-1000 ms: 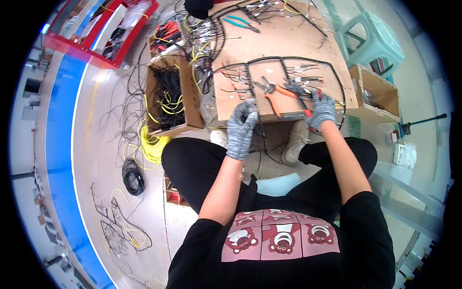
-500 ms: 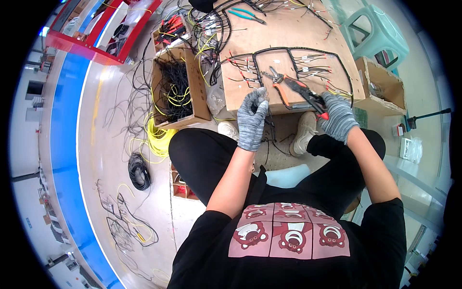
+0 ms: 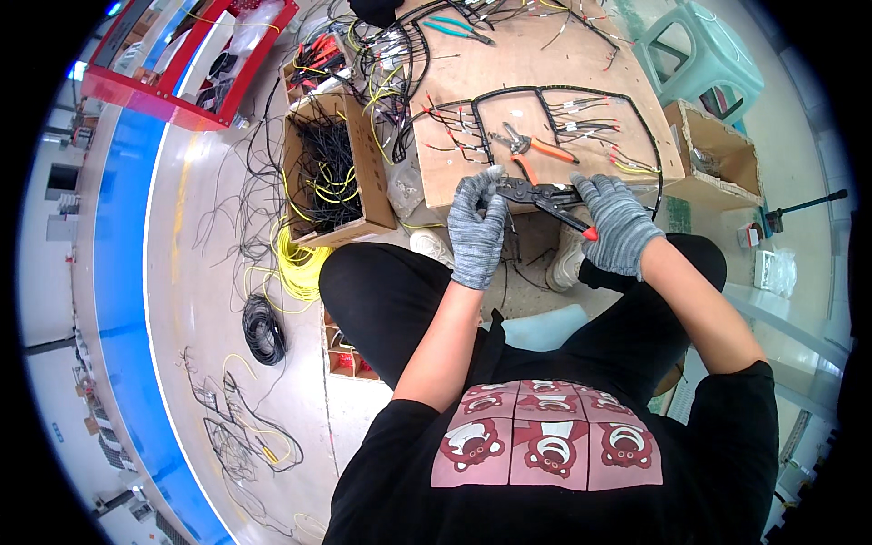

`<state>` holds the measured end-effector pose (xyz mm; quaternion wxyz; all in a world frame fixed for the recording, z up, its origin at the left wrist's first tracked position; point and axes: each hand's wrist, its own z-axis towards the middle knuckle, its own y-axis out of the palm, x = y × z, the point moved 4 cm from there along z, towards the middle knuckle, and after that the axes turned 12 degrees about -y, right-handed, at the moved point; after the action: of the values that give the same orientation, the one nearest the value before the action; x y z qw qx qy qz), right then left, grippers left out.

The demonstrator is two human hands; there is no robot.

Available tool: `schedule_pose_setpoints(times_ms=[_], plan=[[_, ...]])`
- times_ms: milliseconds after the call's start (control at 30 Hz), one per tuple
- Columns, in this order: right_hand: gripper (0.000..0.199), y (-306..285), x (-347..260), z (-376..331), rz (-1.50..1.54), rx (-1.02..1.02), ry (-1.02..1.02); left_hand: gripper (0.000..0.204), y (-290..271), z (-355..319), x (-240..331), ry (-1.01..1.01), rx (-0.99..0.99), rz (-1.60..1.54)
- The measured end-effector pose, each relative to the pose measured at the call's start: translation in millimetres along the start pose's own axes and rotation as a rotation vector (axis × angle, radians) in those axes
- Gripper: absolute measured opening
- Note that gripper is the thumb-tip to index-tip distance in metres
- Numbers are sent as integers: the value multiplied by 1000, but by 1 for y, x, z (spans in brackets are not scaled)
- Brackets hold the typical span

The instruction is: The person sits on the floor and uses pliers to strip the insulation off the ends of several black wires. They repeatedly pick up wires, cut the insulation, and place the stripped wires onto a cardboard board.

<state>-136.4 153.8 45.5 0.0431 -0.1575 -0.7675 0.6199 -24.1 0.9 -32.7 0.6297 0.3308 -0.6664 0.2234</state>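
Gloved in grey knit, my right hand (image 3: 618, 222) is wrapped round a crimping tool (image 3: 545, 197) with black and red handles. Its jaws reach left to the fingertips of my left hand (image 3: 477, 232). The left thumb and fingers are pinched together at the jaws; what they hold is too small to make out. Just beyond, an orange-handled wire stripper (image 3: 552, 152) lies on the wooden board (image 3: 440, 186). Around it runs a black wire harness (image 3: 509, 90), with short branches ending in red, white and yellow tips.
Teal pliers (image 3: 459, 30) lie on the board's far part. To the left stand a cardboard box (image 3: 368, 173) of black wires, a yellow cable coil (image 3: 300, 263) and a black coil (image 3: 262, 329). On the right are another carton (image 3: 718, 195) and a pale green stool (image 3: 704, 54).
The crimping tool has swung down and left, from over the wire stripper to my left fingertips. My right hand moved slightly left with it; my left hand stayed nearly in place.
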Motion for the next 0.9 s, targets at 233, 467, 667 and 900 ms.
schedule_pose_setpoints(times_ms=[233, 467, 667, 900], plan=[[73, -3, -10, 2, -24, -52, 9, 40, -2, -3, 7, 148, 108, 215], [53, 7, -3, 11, -45, -95, 41, 38, -1, -4, 2, 178, 145, 174], [53, 12, 4, 15, 9, -94, 118, 35, 2, -4, 5, 109, 95, 146], [45, 32, 22, 11, 186, 29, -21, 32, 3, -1, -8, 44, -11, -16]])
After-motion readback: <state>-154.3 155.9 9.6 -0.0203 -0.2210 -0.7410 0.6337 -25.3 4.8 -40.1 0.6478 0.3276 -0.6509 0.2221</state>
